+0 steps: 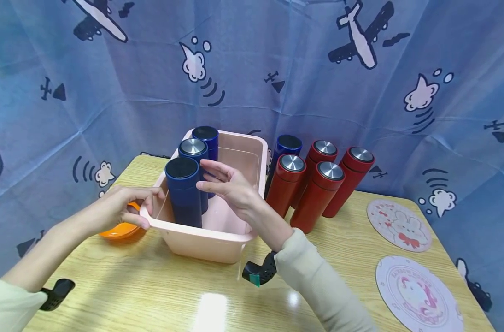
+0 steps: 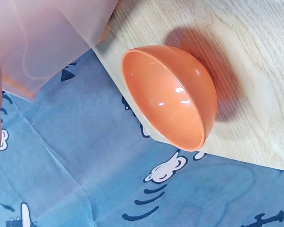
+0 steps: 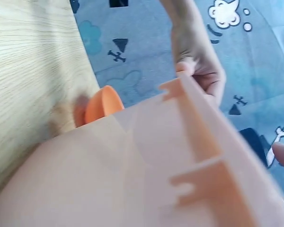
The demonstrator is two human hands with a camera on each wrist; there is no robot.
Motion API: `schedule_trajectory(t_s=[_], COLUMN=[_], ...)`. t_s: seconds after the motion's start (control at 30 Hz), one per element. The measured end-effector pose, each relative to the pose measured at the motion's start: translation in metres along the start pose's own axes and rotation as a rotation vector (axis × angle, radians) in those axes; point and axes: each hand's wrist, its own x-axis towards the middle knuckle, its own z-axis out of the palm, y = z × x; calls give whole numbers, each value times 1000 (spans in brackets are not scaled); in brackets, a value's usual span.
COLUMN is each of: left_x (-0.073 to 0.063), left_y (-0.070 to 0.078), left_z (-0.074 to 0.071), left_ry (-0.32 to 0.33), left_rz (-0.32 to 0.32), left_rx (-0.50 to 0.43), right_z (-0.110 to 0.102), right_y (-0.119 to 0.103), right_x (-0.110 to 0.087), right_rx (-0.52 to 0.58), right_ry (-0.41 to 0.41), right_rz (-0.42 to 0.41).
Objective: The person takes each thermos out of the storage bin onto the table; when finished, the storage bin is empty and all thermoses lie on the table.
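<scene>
On the wooden worktop [image 1: 152, 295], as seen from the head view, a pale pink plastic bin [image 1: 212, 240] is set with three dark blue flasks [image 1: 184, 193] standing upright inside it, two of them showing dark open tops and one a silver cap. Just beside the bin on its right, one more blue flask [image 1: 286, 146] and four red flasks [image 1: 316, 196] with silver caps are grouped, touching one another. Two round cartoon-printed coasters [image 1: 399, 225] are laid near the right edge, and one orange bowl [image 1: 119, 230] is partly hidden behind the left hand [image 1: 123, 207], whose fingers are curled over the bin's near-left corner rim. The right hand [image 1: 229, 184] is held over the bin with its fingers apart and relaxed, close to the nearest blue flask; contact cannot be told. From the left wrist view, the orange bowl [image 2: 173, 101] is shown glossy and empty at the worktop's edge, with the translucent pink bin wall [image 2: 42, 38] just beside it. From the right wrist view, the ribbed pink rim [image 3: 199, 118] is seen pinched by the left hand's fingers [image 3: 199, 71], and the orange bowl [image 3: 102, 106] is glimpsed behind the bin.
</scene>
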Motion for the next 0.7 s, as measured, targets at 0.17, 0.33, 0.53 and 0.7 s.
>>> schedule_trajectory(t_s=[0.17,0.33,0.53,0.7], left_x=[2,1,1,2], left_y=[2,3,0,0], left_z=[0,-1,-1,1], left_ry=[-7,-21,-20,-23], left_rz=[-10,-37,-18,-17], left_rx=[-11,-48,-58,-80], right_z=[3,3,-6,-15], right_y=[11,16,19,21], right_x=[9,13,17,22], right_rx=[-2,-49,-174,-271], right_ry=[17,3,-63,-134], right_rz=[24,12,5,18])
